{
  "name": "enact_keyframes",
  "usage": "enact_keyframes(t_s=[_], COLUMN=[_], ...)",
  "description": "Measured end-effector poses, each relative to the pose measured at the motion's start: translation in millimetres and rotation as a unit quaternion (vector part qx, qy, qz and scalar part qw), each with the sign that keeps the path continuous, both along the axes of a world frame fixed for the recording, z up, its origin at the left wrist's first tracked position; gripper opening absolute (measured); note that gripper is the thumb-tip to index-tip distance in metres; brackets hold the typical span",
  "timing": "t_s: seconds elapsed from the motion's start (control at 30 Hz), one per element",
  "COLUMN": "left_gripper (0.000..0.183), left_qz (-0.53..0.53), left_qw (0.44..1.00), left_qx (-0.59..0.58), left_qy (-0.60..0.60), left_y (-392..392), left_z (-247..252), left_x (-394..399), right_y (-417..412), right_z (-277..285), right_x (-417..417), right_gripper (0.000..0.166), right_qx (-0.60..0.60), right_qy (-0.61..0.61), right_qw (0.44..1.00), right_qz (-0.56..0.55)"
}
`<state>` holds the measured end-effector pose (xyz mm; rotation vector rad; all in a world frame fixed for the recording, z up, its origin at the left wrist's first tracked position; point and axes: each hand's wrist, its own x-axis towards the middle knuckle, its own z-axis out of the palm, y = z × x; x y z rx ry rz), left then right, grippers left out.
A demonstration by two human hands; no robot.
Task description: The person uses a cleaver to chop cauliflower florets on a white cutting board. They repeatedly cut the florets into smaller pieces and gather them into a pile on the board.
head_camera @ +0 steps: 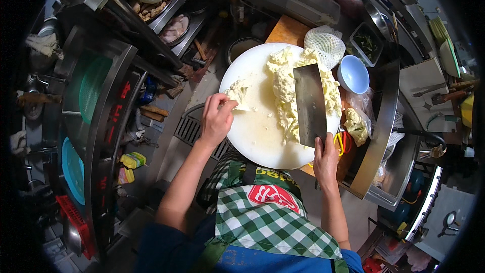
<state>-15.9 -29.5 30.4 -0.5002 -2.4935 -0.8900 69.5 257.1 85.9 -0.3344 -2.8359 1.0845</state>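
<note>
A round white cutting board [252, 136] lies before me. My left hand [218, 115] pinches a cauliflower piece [238, 93] at the board's left side. In my right hand [326, 157] is a cleaver [310, 102], gripped near the board's right front edge. Its broad blade lies over a heap of cut cauliflower [284, 87] and hides part of it. Small crumbs of cauliflower are scattered on the bare white surface between the two hands. The cleaver's handle is mostly covered by my right hand.
Right of the board are a light-blue bowl [353, 74], a cauliflower chunk [356, 126] and yellow and red scissor handles [338, 144]. White foam netting [324, 45] lies behind it. A steel sink [401, 174] stands at right. Bowls of food fill a shelf [183, 47] at upper left.
</note>
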Motion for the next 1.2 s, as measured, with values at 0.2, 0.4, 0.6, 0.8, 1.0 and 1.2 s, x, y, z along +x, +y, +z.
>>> enact_keyframes(t_s=[0.2,0.4,0.6,0.8,1.0,1.2], left_gripper=[0.024,0.034,0.032,0.027,0.038,0.047], left_qz=[0.013,0.049,0.043,0.05,0.054,0.038], left_qw=[0.997,0.989,0.993,0.993,0.991,0.97], left_qx=[0.058,0.128,0.102,0.104,0.116,0.18], left_qy=[-0.041,-0.062,-0.042,-0.039,-0.047,-0.158], left_y=[13,15,11,14,8,4], left_z=[-6,-3,-11,-7,-8,-53], left_x=[-14,-22,-20,-17,0,55], right_y=[-14,-35,-52,-60,-42,-5], right_z=[17,4,-4,4,-19,-6], right_x=[34,35,19,16,10,16], right_gripper=[0.008,0.013,0.016,0.011,0.015,0.016], right_qx=[-0.026,-0.001,0.019,0.061,-0.003,-0.057], right_qy=[0.001,-0.108,-0.112,-0.152,-0.148,-0.179], right_qw=[0.998,0.988,0.983,0.972,0.974,0.973], right_qz=[0.052,0.114,0.144,0.17,0.169,0.133])
